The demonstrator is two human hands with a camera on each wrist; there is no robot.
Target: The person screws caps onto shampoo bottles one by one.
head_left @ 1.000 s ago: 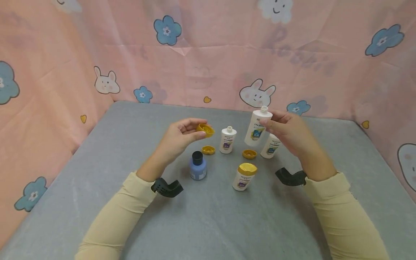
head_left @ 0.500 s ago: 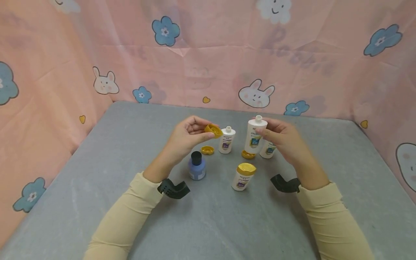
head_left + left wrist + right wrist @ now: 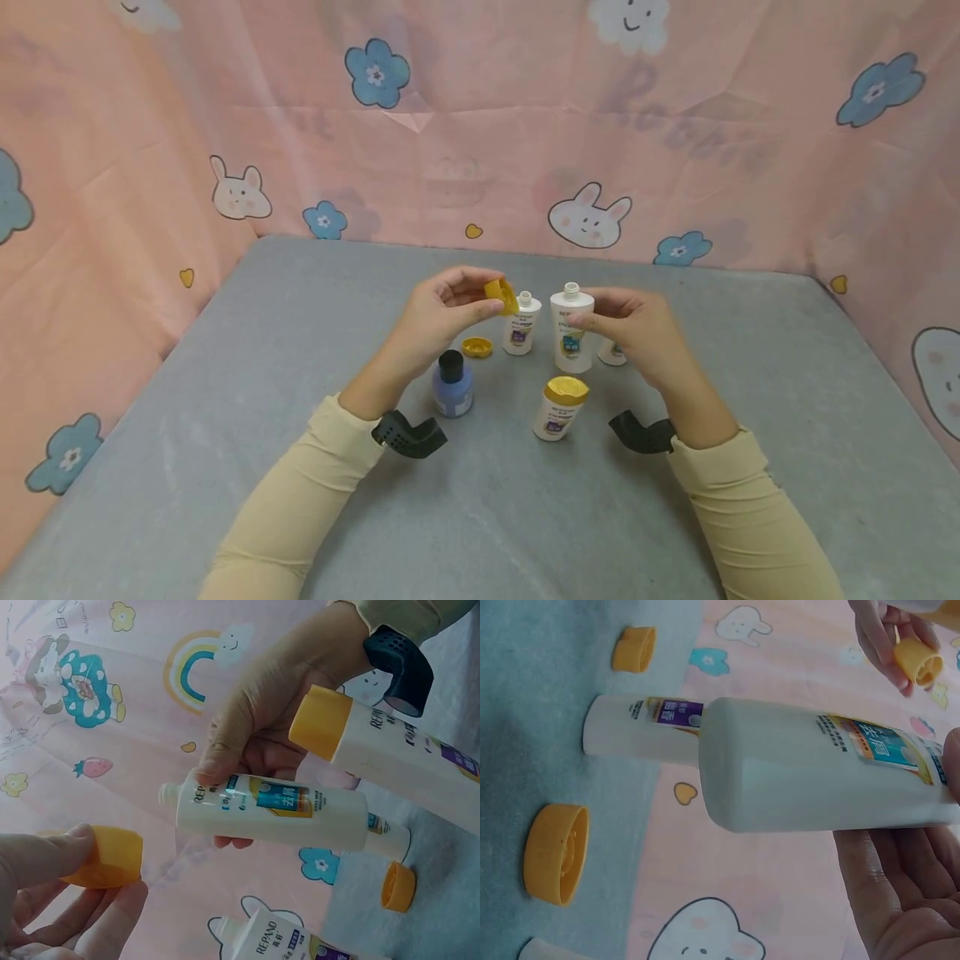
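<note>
My left hand (image 3: 450, 312) pinches a yellow bottle cap (image 3: 501, 296) between thumb and fingers; its hollow underside faces the right wrist view. In my right hand (image 3: 633, 329) is an uncapped white shampoo bottle (image 3: 572, 333) with a teal label, gripped near its shoulder and held upright above the table. Cap and bottle neck (image 3: 169, 794) are apart. Between the hands, farther back, stands an uncapped white bottle (image 3: 519, 329) with a purple label. Another white bottle (image 3: 611, 353) is mostly hidden behind my right hand.
A capped white bottle (image 3: 558, 408) with a yellow top stands nearer the front, right of a blue bottle (image 3: 453, 392) with a black cap. One loose yellow cap (image 3: 477, 347) lies behind the blue bottle. Another yellow cap (image 3: 555, 855) shows on the table in the right wrist view.
My right hand has brought the teal-label bottle left and lower. My left hand has moved slightly right, and its cap has turned from lying flat to standing on edge.
</note>
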